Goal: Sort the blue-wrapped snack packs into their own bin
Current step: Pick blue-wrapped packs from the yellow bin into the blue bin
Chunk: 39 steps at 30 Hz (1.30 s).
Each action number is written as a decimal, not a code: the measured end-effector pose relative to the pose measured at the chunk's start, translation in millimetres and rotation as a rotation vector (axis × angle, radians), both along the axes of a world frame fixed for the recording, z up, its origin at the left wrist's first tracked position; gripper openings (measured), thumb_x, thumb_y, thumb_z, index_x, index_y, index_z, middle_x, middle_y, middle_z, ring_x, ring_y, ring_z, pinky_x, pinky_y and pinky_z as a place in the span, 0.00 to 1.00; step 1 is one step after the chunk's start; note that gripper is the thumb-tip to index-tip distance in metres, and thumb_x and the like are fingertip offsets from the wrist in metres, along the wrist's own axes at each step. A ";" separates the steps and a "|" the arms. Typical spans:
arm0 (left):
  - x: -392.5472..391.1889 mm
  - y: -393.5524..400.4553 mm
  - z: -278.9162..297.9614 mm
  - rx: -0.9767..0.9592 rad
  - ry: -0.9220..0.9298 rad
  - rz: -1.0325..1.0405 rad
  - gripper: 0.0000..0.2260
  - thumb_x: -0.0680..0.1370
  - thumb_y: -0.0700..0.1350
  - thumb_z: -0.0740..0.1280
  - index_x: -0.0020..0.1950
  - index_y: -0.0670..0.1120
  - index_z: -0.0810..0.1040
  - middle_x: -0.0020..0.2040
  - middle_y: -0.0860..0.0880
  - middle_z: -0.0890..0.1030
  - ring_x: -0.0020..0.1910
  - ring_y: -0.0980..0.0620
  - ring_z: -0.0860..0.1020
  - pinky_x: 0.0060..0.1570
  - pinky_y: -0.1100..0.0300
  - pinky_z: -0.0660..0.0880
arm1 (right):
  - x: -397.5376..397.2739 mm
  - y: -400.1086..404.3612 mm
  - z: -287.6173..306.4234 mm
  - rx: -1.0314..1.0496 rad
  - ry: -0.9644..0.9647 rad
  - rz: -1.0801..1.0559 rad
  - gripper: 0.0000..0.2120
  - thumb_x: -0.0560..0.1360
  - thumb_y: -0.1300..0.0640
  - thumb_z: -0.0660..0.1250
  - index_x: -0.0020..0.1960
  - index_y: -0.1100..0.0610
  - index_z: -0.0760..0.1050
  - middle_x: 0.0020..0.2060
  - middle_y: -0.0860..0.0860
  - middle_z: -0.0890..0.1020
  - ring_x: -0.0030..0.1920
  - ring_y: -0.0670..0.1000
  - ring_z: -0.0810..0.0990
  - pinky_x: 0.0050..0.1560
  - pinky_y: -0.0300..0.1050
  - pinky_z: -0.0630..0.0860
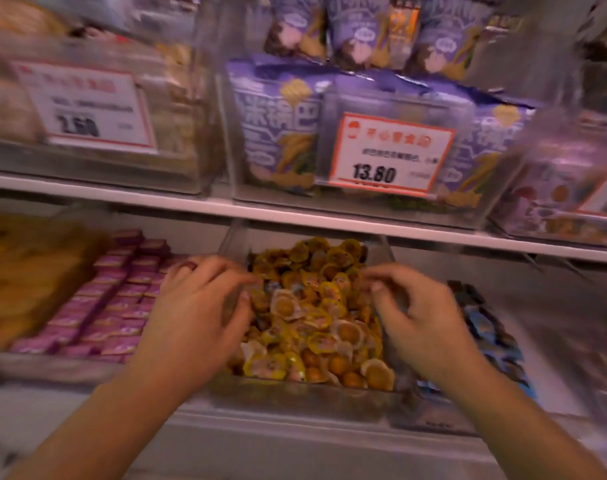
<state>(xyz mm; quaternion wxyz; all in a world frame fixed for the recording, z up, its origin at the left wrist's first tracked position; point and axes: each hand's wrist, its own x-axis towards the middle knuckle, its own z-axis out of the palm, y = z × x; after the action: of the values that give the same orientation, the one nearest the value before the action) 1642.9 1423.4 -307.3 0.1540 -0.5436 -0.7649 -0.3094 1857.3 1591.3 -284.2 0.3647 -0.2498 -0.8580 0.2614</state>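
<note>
A clear middle bin on the lower shelf is heaped with yellow-wrapped snack packs. A few small blue-wrapped packs show among them near my left fingers. To the right, another bin holds blue-wrapped snack packs. My left hand rests on the left side of the yellow heap, fingers curled into the packs. My right hand hovers over the heap's right side, fingertips pinched at the packs. The frame is blurred, so what either hand holds is unclear.
A bin of pink-wrapped packs sits left of the middle bin, with yellowish bags further left. The white shelf edge above carries clear bins of purple bags and price tags.
</note>
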 end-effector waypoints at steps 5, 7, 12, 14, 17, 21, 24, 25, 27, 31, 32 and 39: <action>-26.3 -21.4 -10.9 -0.195 -0.039 0.036 0.19 0.74 0.53 0.58 0.62 0.52 0.78 0.66 0.49 0.75 0.60 0.44 0.77 0.57 0.48 0.73 | -105.5 -6.6 -19.8 0.007 -0.593 0.215 0.18 0.78 0.52 0.65 0.68 0.51 0.74 0.63 0.52 0.78 0.63 0.52 0.77 0.63 0.44 0.72; -28.3 -24.7 -12.9 -0.193 -0.045 0.006 0.18 0.75 0.53 0.59 0.63 0.53 0.77 0.68 0.50 0.73 0.59 0.45 0.77 0.56 0.50 0.74 | -138.8 -1.1 -27.3 -0.014 -0.722 0.244 0.19 0.77 0.47 0.65 0.67 0.51 0.75 0.63 0.53 0.79 0.62 0.54 0.78 0.62 0.48 0.74; -36.4 -26.0 -12.7 -0.194 -0.131 -0.040 0.17 0.75 0.54 0.63 0.64 0.57 0.75 0.71 0.54 0.68 0.61 0.46 0.75 0.60 0.51 0.72 | -187.2 5.1 -45.4 -0.021 -0.936 0.344 0.35 0.66 0.31 0.60 0.70 0.42 0.69 0.69 0.51 0.75 0.68 0.55 0.73 0.68 0.51 0.70; -38.6 -25.9 -11.8 -0.204 -0.155 -0.059 0.18 0.75 0.55 0.62 0.65 0.58 0.74 0.72 0.55 0.67 0.64 0.47 0.74 0.62 0.50 0.71 | -197.9 8.7 -52.3 -0.046 -1.037 0.357 0.39 0.61 0.29 0.58 0.72 0.36 0.63 0.74 0.53 0.67 0.73 0.57 0.66 0.73 0.56 0.64; -39.5 -26.4 -11.3 -0.214 -0.169 -0.083 0.18 0.76 0.56 0.61 0.65 0.58 0.74 0.73 0.55 0.66 0.66 0.47 0.73 0.64 0.48 0.71 | -204.6 14.9 -56.1 -0.054 -1.082 0.360 0.33 0.63 0.32 0.62 0.68 0.36 0.67 0.71 0.54 0.70 0.71 0.58 0.69 0.71 0.56 0.67; -39.0 -28.0 -13.1 -0.201 -0.172 -0.085 0.19 0.76 0.57 0.60 0.67 0.59 0.73 0.73 0.56 0.65 0.65 0.47 0.73 0.64 0.48 0.71 | -198.7 11.7 -49.3 -0.013 -1.053 0.402 0.26 0.64 0.40 0.65 0.63 0.38 0.72 0.59 0.49 0.80 0.59 0.52 0.79 0.59 0.48 0.76; -37.9 -27.7 -14.2 -0.184 -0.175 -0.084 0.19 0.76 0.57 0.60 0.67 0.60 0.72 0.73 0.56 0.64 0.64 0.47 0.74 0.62 0.48 0.72 | -193.1 14.5 -41.4 -0.045 -1.059 0.425 0.25 0.68 0.45 0.70 0.64 0.38 0.74 0.57 0.45 0.80 0.55 0.48 0.80 0.56 0.46 0.77; -37.7 -27.6 -15.0 -0.177 -0.170 -0.083 0.19 0.76 0.57 0.60 0.67 0.60 0.72 0.73 0.56 0.64 0.63 0.47 0.74 0.61 0.48 0.73 | -192.6 15.5 -39.5 -0.039 -1.064 0.428 0.23 0.69 0.45 0.71 0.64 0.38 0.74 0.57 0.45 0.80 0.55 0.48 0.80 0.57 0.47 0.77; -37.5 -27.0 -16.0 -0.158 -0.168 -0.081 0.18 0.76 0.56 0.62 0.66 0.60 0.72 0.72 0.56 0.64 0.61 0.46 0.75 0.59 0.48 0.74 | -192.3 14.9 -38.6 -0.029 -1.076 0.436 0.21 0.71 0.43 0.71 0.63 0.37 0.74 0.54 0.43 0.79 0.52 0.46 0.79 0.52 0.44 0.77; -37.3 -25.5 -15.5 -0.124 -0.188 -0.092 0.16 0.76 0.53 0.65 0.64 0.58 0.75 0.71 0.55 0.67 0.61 0.46 0.75 0.60 0.48 0.74 | -186.4 13.9 -38.1 -0.105 -1.040 0.444 0.20 0.69 0.41 0.74 0.60 0.37 0.77 0.52 0.39 0.79 0.51 0.44 0.79 0.51 0.41 0.76; -36.7 -25.0 -14.7 -0.115 -0.182 -0.089 0.15 0.76 0.52 0.66 0.63 0.58 0.76 0.71 0.55 0.68 0.61 0.46 0.75 0.60 0.48 0.74 | -182.5 16.9 -35.9 -0.141 -0.997 0.436 0.19 0.68 0.41 0.76 0.58 0.38 0.79 0.52 0.39 0.80 0.52 0.43 0.79 0.54 0.41 0.76; -16.4 -16.3 -0.2 0.175 -0.099 -0.101 0.10 0.77 0.46 0.63 0.56 0.52 0.79 0.62 0.54 0.75 0.56 0.51 0.76 0.53 0.56 0.71 | -132.1 30.7 -5.5 -0.271 -0.627 0.354 0.14 0.68 0.51 0.79 0.51 0.40 0.83 0.54 0.39 0.83 0.54 0.36 0.79 0.53 0.28 0.74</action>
<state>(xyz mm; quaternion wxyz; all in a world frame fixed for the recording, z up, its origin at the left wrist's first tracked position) 1626.4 1407.2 -307.5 0.1471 -0.5501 -0.7133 -0.4086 1725.2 1622.0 -289.7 -0.0025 -0.2115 -0.9154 0.3425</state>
